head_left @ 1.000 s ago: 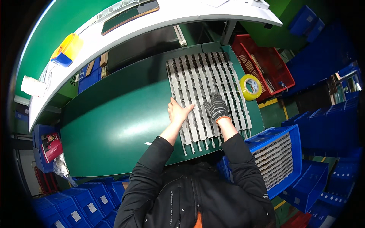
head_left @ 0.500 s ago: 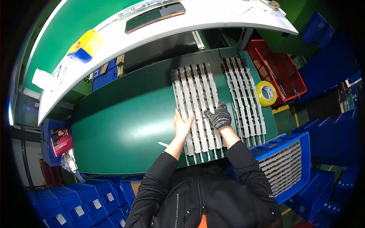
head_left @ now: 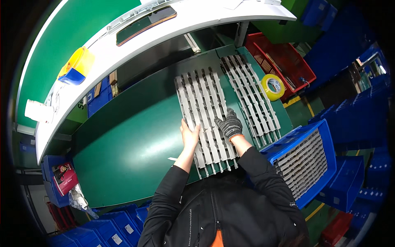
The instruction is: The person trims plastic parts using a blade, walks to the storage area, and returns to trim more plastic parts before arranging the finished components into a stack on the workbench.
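Observation:
A set of long grey toothed strips (head_left: 200,103) lies side by side on the green tabletop, with thin ends toward me. My bare left hand (head_left: 189,136) holds the left edge of this set, its thumb over the top and its fingers along the side. On the opposite edge, my right hand (head_left: 230,125), in a dark striped knit glove with an orange cuff, grips with its thumb on the strips. Part of its fingers is hidden. A second set of similar strips (head_left: 251,96) lies to the right, apart from my glove.
Yellow tape roll (head_left: 273,87) and red crate (head_left: 302,76) are at far right. A blue bin (head_left: 332,162) holding more strips stands near right. A white shelf (head_left: 214,15) with a phone (head_left: 146,25) spans the back. A blue box (head_left: 51,175) sits left.
The whole view has shifted, so the bench and shelf appear farther left and turned slightly. Both hands stay at the same edges of the strip set.

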{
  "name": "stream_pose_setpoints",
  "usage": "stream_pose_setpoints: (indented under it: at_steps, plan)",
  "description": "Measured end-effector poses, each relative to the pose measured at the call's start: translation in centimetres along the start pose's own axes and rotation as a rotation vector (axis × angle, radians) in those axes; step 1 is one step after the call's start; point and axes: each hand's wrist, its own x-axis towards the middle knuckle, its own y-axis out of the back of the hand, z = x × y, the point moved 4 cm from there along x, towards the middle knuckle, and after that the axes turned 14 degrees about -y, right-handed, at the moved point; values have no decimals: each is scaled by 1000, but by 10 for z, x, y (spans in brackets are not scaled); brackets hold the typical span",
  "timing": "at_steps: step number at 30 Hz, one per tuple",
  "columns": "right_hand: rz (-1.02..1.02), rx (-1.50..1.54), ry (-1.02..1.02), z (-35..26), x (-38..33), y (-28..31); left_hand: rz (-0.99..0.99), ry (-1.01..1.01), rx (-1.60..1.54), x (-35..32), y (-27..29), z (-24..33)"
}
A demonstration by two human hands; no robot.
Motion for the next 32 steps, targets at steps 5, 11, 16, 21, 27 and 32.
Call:
stream_pose_setpoints:
  at_steps: [5, 11, 16, 21, 27, 32]
  plan:
    - [151, 106, 68, 16, -8, 12, 19, -108, -87, -8, 7, 28]
    - [507, 291, 67, 71, -58, 74, -114, -272, -266, -31, -3, 101]
    - [695, 370, -157, 166, -120, 121, -422, -370, -331, -81, -63, 168]
    - [779, 486, -406, 298, -141, 119, -591, -706, -184, -137, -165, 213]
    - [670, 675, -819, 430, -172, 124, -867, -805, -128, -226, -292, 243]
    - [735, 841, -911, 587, -178, 102, -1103, -848, 48, -325, -398, 275]
